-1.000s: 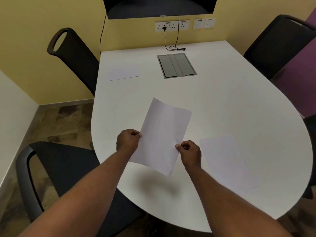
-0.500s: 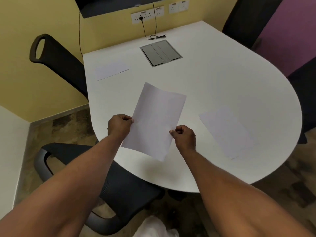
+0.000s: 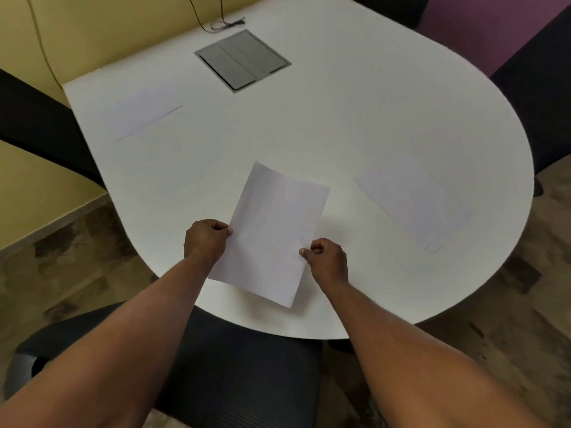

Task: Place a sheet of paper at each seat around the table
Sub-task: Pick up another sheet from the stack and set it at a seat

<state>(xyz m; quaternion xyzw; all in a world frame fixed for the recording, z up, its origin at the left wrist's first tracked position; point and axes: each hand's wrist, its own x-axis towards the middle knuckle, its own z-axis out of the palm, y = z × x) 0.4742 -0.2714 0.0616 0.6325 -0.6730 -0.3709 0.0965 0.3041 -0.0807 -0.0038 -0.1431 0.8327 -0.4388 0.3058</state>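
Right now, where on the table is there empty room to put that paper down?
Bare tabletop lies under the held sheet, at the near curved edge in front of the black chair. More bare room runs between the grey hatch and that sheet. Taken spots: the far-left sheet and the right sheet. Left hand and right hand pinch the sheet's sides.

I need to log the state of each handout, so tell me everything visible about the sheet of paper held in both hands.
The held sheet is plain white paper, blank on the side that shows, rectangular and uncreased, with a slight curl toward its far edge. It is turned a little clockwise, its long axis running away from the person. The left hand pinches its left edge and the right hand pinches its right edge, both near the lower half. It sits above the near curved end of the white table; whether it touches the tabletop cannot be told.
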